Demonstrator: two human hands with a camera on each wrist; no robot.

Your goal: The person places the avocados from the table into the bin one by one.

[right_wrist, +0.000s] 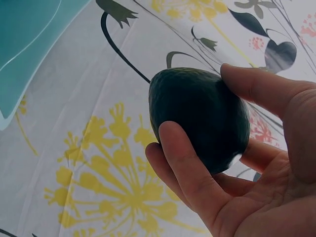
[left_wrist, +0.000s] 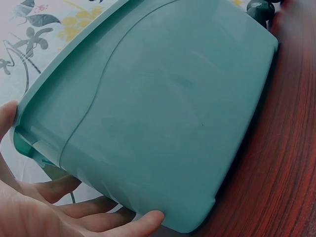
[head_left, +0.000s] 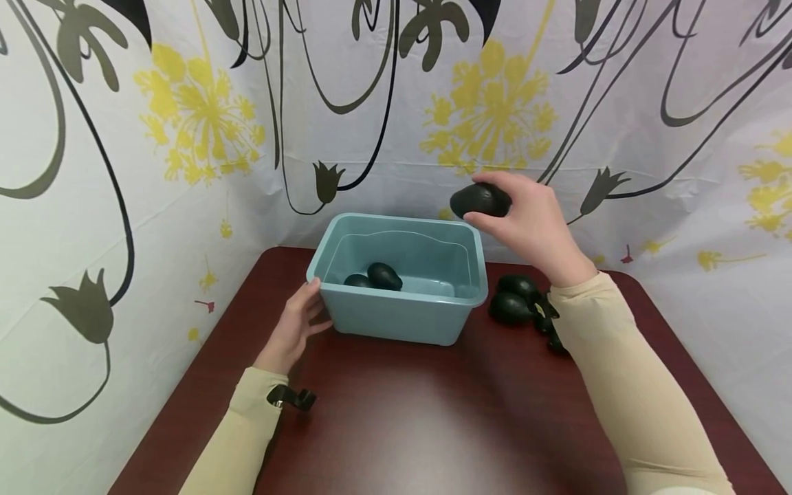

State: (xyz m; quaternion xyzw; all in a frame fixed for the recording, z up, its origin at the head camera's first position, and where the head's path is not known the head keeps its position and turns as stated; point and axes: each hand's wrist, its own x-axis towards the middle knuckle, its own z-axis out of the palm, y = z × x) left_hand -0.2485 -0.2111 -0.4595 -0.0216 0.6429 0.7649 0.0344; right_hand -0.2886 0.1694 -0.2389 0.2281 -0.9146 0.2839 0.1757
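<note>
My right hand (head_left: pixel 532 216) holds a dark avocado (head_left: pixel 481 200) between thumb and fingers, raised above the right rear corner of a blue-green plastic bin (head_left: pixel 396 315). In the right wrist view the fingers curl round the same avocado (right_wrist: pixel 197 118). My left hand (head_left: pixel 293 326) grips the bin at its left end, with the thumb at the rim and the fingers against the outer wall, as the left wrist view also shows. Two avocados (head_left: pixel 385 276) lie inside the bin, the left one partly hidden by the front wall.
Several more dark avocados (head_left: pixel 511 308) are clustered on the table right of the bin, partly covered by my right forearm. The dark red wooden table (head_left: pixel 396 412) extends in front. A patterned white cloth (head_left: pixel 383 137) hangs behind and at both sides.
</note>
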